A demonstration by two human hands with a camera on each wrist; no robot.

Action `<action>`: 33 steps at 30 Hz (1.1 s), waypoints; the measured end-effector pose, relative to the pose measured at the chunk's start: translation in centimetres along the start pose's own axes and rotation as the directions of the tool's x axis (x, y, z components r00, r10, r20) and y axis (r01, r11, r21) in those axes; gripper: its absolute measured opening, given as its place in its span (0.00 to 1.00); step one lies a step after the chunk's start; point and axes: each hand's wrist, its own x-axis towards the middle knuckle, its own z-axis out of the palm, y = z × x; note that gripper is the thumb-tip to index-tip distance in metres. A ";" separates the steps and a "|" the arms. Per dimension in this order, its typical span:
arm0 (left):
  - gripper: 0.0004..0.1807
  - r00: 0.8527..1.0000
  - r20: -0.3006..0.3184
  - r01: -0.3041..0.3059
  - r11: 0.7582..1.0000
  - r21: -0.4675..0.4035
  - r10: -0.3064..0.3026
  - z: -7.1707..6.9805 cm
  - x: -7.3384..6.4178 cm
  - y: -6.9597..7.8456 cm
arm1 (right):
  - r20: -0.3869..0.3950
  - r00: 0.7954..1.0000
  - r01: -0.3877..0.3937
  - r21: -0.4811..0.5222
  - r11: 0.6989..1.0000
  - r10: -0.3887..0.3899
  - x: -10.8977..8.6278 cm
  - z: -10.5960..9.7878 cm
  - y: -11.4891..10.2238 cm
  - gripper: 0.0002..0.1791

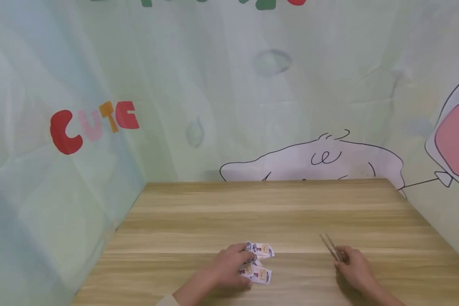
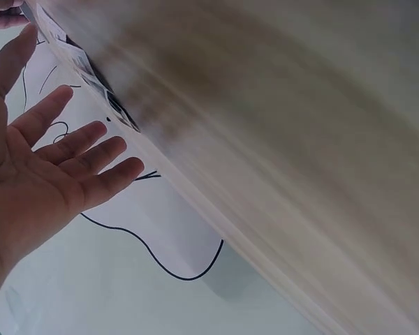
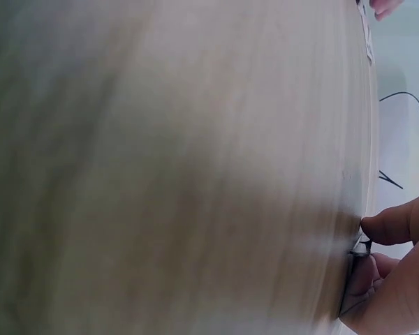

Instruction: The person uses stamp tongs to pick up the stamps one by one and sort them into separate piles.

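Note:
Small printed paper cards (image 1: pixel 262 275) with blue, red and tan markings lie in a loose cluster on the wooden table. My left hand (image 1: pixel 228 265) reaches over their left side, hiding part of the cluster. Its fingers are spread and gently extended in the left wrist view, close to the row of cards (image 2: pixel 91 75), with nothing gripped. To the right, my right hand (image 1: pixel 355 267) pinches a pair of thin metal tweezers (image 1: pixel 330 247) between thumb and fingers. Their two tips point away from me and stand slightly apart.
Pale wood-grain table (image 1: pixel 168 238) spans the lower part of the head view. Behind it and on both sides hangs a light fabric backdrop (image 1: pixel 214 85) with cartoon drawings and coloured letters (image 1: pixel 66 132).

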 end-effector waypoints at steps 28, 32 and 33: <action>0.39 1.000 0.017 -0.022 0.995 0.095 0.021 0.3 2.0 -0.2 | 0.096 0.989 -0.111 -0.054 0.992 0.115 1.2 -0.5 -0.7 0.20; 0.38 0.999 0.036 -0.017 0.995 0.102 0.013 0.3 2.1 0.0 | 0.143 0.981 -0.128 -0.013 0.992 0.128 1.3 -1.0 -0.8 0.20; 0.37 0.999 0.041 -0.014 0.995 0.103 0.010 0.3 2.2 0.0 | 0.160 0.978 -0.135 0.001 0.991 0.133 1.3 -1.1 -0.8 0.20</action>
